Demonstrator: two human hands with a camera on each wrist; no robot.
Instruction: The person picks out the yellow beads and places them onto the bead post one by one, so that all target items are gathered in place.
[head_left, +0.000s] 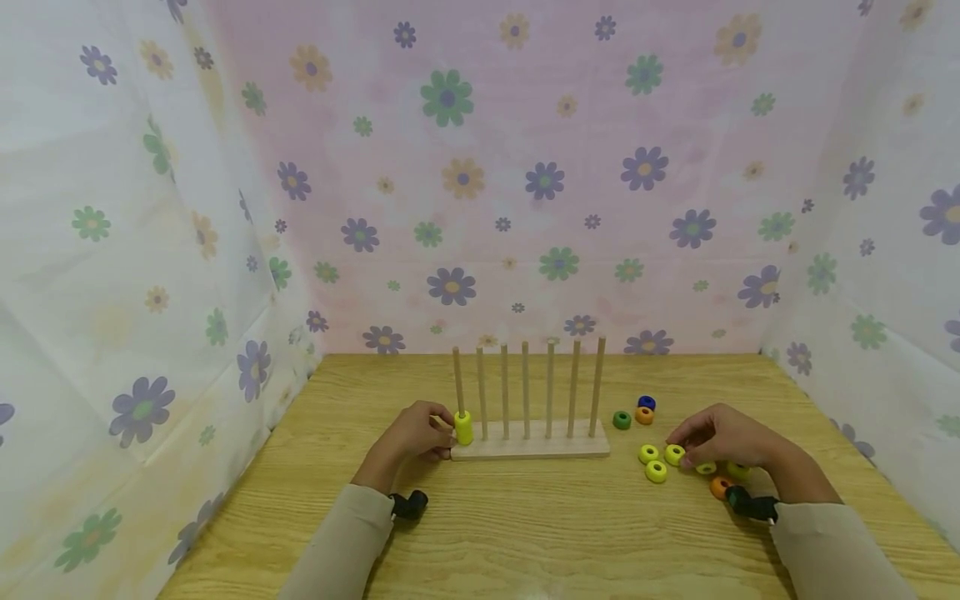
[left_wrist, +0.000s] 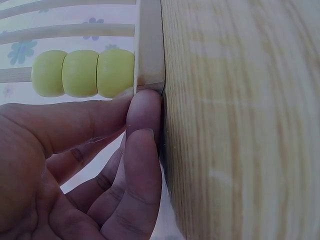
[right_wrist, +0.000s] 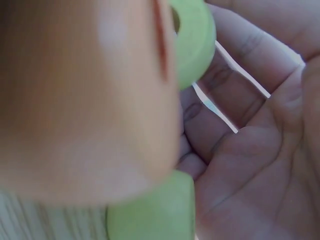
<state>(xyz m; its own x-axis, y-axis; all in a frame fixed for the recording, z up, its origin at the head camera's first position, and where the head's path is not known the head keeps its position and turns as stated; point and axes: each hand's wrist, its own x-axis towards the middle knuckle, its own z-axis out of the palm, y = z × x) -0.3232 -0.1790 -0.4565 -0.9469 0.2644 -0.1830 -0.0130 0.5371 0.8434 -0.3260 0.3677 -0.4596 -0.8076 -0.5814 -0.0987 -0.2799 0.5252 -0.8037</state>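
A wooden peg rack (head_left: 555,450) with several upright pegs stands mid-table. Three yellow rings (head_left: 463,427) are stacked on its leftmost peg; the left wrist view shows them as the yellow stack (left_wrist: 82,73) beside the rack base (left_wrist: 149,45). My left hand (head_left: 416,433) grips the base's left end, with its fingertips (left_wrist: 145,110) pressed against it. My right hand (head_left: 720,437) curls over loose yellow rings, pinching the edge of one yellow ring (head_left: 674,454). In the right wrist view a yellow ring (right_wrist: 192,40) lies by the fingers, behind a blurred orange ring (right_wrist: 85,100).
More yellow rings (head_left: 656,472) and an orange ring (head_left: 720,486) lie around my right hand. Right of the rack sit a green ring (head_left: 622,420), an orange one (head_left: 644,415) and a blue one (head_left: 647,402). Flowered cloth walls (head_left: 480,208) enclose the wooden table (head_left: 540,533).
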